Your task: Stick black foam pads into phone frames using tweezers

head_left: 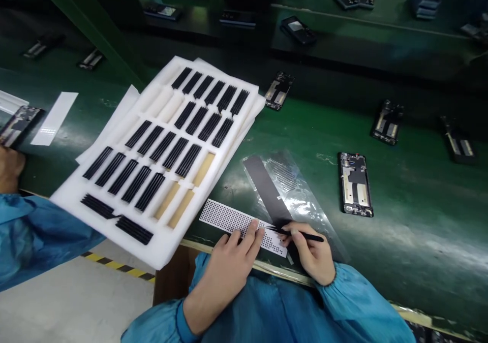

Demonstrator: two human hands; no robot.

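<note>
My left hand lies flat with fingers stretched out on a white sheet dotted with small black pieces at the table's near edge. My right hand is closed on thin black tweezers, their tip at the sheet's right part. A black strip lies over a clear plastic film just beyond the hands. Both sleeves are blue.
A white foam tray holding several rows of black strips overhangs the table edge at left. Opened phone bodies lie on the green belt, more at the back. Another person's hand and blue sleeve are at far left.
</note>
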